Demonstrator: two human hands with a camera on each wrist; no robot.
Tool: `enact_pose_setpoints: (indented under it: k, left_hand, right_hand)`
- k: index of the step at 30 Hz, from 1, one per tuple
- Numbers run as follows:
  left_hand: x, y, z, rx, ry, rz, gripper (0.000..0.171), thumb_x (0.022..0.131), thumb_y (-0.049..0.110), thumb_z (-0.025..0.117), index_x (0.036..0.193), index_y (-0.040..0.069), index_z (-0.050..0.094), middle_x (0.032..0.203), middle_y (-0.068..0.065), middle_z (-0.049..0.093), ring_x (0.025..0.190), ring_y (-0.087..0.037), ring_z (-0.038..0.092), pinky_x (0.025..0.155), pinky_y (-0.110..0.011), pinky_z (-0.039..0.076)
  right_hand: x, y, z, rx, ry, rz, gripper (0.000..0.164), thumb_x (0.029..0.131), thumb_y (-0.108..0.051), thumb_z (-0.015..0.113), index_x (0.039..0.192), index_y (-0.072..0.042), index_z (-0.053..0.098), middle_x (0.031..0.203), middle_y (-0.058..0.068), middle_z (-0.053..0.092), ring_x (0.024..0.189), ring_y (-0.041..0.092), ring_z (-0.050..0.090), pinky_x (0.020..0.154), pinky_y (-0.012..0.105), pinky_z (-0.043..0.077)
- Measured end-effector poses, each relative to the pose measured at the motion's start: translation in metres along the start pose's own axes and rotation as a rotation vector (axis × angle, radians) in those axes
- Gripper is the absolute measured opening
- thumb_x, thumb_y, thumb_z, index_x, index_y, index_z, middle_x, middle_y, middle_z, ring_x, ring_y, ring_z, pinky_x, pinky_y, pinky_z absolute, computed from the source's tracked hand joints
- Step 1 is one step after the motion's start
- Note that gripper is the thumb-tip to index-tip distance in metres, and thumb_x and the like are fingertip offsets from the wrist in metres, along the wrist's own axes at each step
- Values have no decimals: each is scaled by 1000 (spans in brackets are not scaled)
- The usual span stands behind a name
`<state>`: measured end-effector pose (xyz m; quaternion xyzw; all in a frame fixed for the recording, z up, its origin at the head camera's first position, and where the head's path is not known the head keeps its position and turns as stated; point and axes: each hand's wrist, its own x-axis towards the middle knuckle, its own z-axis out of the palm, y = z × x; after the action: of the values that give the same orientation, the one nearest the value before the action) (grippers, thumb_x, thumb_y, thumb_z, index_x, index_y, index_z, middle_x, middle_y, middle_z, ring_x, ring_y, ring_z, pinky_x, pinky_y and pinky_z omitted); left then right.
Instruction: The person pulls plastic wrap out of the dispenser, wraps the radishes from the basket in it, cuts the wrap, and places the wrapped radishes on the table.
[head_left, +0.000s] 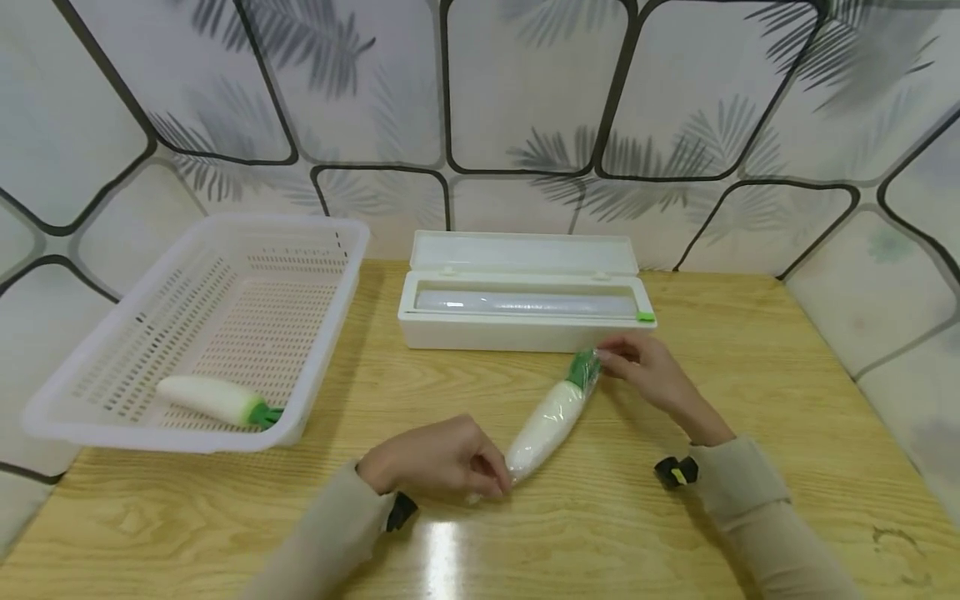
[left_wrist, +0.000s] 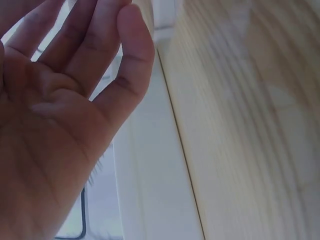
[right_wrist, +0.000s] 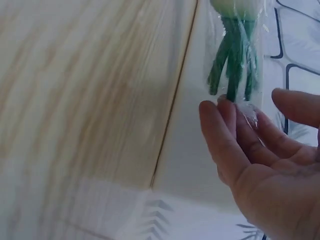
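A white radish point(head_left: 549, 423) with a green top, wrapped in clear cling film point(right_wrist: 252, 75), lies slantwise on the table between the hands. The left hand point(head_left: 446, 458) pinches the film at the radish's lower, white end. In the left wrist view its thumb point(left_wrist: 136, 55) meets the index finger near the upper edge; the film there is hidden. At the green end, the right hand point(head_left: 651, 375) pinches the film's loose end just past the stalks point(right_wrist: 232, 62). Its thumb point(right_wrist: 222, 137) and index fingertip come together there, the other fingers loosely bent.
A white film dispenser box point(head_left: 525, 336), lid raised, stands behind the radish with a film roll point(head_left: 525, 302) and a green slider point(head_left: 645, 317). At the left, a white perforated basket point(head_left: 330, 321) contains another white radish point(head_left: 206, 398). A patterned wall point(head_left: 525, 83) borders the wooden table point(head_left: 585, 542).
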<state>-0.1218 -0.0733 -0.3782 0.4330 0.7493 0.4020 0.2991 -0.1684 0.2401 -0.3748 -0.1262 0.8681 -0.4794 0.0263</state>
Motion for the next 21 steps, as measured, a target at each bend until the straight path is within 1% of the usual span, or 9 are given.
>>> enact_pose_setpoints:
  k: [2, 4, 6, 8, 11, 13, 17, 19, 21]
  left_hand:
    - [4, 3, 5, 0, -16, -1, 9, 91, -2, 73, 98, 0, 79, 94, 1, 76, 83, 5, 65, 78, -17, 54]
    - [9, 5, 9, 23, -36, 19, 11, 91, -1, 73, 101, 0, 78, 97, 0, 77, 85, 6, 65, 79, -16, 53]
    - [14, 8, 13, 48, -62, 40, 15, 92, 1, 73, 106, 0, 78, 101, -1, 76, 86, 8, 64, 80, -14, 52]
    - [19, 11, 17, 79, -90, 65, 19, 93, 2, 73, 111, 1, 77, 103, 1, 76, 86, 9, 63, 80, -13, 51]
    - [25, 14, 22, 131, -140, 102, 25, 94, 6, 72, 119, 2, 74, 109, 3, 75, 90, 10, 61, 82, -12, 49]
    - [27, 16, 25, 168, -175, 112, 30, 95, 9, 73, 124, 3, 72, 115, 4, 73, 93, 10, 58, 85, -11, 47]
    - [27, 17, 28, 225, -223, 109, 39, 95, 18, 74, 132, 8, 68, 127, 9, 66, 88, 7, 51, 90, -10, 43]
    - [27, 17, 28, 232, -231, 108, 40, 95, 19, 73, 134, 10, 67, 125, 12, 66, 81, 5, 48, 87, -9, 43]
    - [27, 16, 28, 236, -233, 125, 39, 96, 19, 72, 134, 11, 67, 117, 14, 67, 79, 6, 48, 85, -8, 44]
  right_hand:
    - [2, -2, 1, -49, -22, -14, 25, 102, -2, 58, 120, 16, 60, 115, 28, 65, 105, 35, 64, 91, 40, 54]
    - [3, -3, 3, -88, -30, -20, 29, 103, -5, 57, 125, 14, 60, 120, 28, 65, 110, 40, 61, 95, 47, 50]
    - [4, -4, 4, -88, -36, -21, 31, 104, -5, 57, 128, 14, 58, 124, 30, 63, 115, 44, 59, 99, 54, 46]
    - [5, -5, 6, -80, -46, -18, 33, 104, -6, 56, 131, 14, 56, 127, 31, 61, 118, 45, 57, 101, 58, 44]
    - [6, -5, 8, -71, -59, -28, 35, 104, -5, 55, 133, 15, 55, 129, 32, 59, 120, 46, 56, 101, 59, 44]
    - [7, -5, 10, -73, -69, -44, 35, 104, -4, 55, 133, 16, 54, 129, 33, 59, 119, 47, 56, 101, 59, 45]
    - [8, -5, 13, -81, -78, -79, 35, 104, -2, 55, 132, 18, 53, 128, 34, 59, 118, 47, 57, 101, 59, 45]
    - [8, -5, 13, -84, -84, -86, 36, 104, -2, 55, 133, 18, 52, 128, 34, 59, 116, 47, 58, 101, 59, 44]
    - [7, -4, 13, -83, -87, -91, 36, 103, -2, 55, 134, 18, 51, 129, 34, 59, 115, 46, 59, 101, 59, 44]
